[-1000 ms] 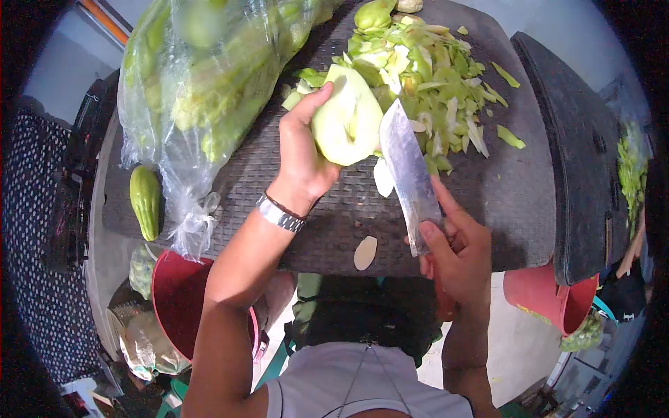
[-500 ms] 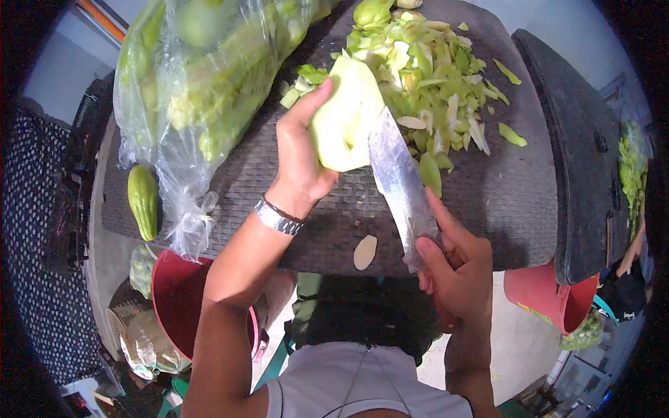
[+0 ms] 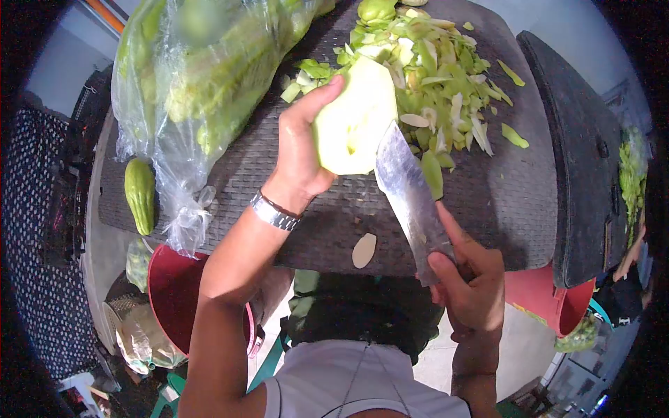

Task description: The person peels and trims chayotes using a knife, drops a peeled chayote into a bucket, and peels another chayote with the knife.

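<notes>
Knife (image 3: 411, 184) drawn lower beside the cut chayote (image 3: 352, 129)

Half a second ago the blade sat a little higher; since then the right hand (image 3: 474, 285) has shifted down and outward, bringing the knife with it. That hand is closed round the handle end, thumb and forefinger pressed along the base of the blade. The blade slants up, its tip at the lower right edge of the chayote; whether it bites into the flesh, I can't tell.

Over in the left hand (image 3: 301, 143), the pale chayote is gripped from its left side, thumb near the top, cut face and small hollow turned up. It's held above the dark woven tabletop (image 3: 306, 223). A metal watch (image 3: 275, 211) circles the left wrist.

Just beyond the chayote spreads a loose heap of green peelings (image 3: 435, 76), and one pale slice (image 3: 364, 251) lies near the table's front edge. To the left sits a knotted clear plastic bag (image 3: 230, 76) packed with green vegetables, a whole chayote (image 3: 139, 196) just beside its knot. Below the table's left corner stands a red bucket (image 3: 174, 299).
</notes>
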The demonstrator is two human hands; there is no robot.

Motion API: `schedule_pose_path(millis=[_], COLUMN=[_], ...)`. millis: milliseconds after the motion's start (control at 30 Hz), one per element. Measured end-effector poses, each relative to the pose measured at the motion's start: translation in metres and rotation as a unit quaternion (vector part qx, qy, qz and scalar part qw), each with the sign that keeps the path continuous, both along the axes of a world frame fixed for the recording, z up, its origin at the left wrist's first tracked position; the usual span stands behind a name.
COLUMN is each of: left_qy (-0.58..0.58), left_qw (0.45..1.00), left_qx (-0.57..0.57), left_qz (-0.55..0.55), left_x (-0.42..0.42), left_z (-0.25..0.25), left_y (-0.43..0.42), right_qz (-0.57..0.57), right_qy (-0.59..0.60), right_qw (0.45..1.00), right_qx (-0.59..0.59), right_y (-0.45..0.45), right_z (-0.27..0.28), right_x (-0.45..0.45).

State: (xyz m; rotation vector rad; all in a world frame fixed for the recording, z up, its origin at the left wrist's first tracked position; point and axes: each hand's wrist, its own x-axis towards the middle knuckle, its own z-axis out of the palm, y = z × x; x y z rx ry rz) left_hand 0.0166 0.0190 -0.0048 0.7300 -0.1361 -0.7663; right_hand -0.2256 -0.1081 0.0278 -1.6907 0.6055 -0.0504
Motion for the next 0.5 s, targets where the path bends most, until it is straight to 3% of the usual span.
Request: schedule_pose_path(millis=[500], left_qy=[0.007], left_qw=[1.0], left_qx=[0.011], left_qz=[-0.021], left_x=[0.0], left_z=[-0.004], left_y=[-0.002], right_qz=[0.041], right_qy=[-0.002], right_qw=[0.999], right_qx=[-0.006], right_y=[-0.005], right_z=[-0.018], right_x=[-0.002])
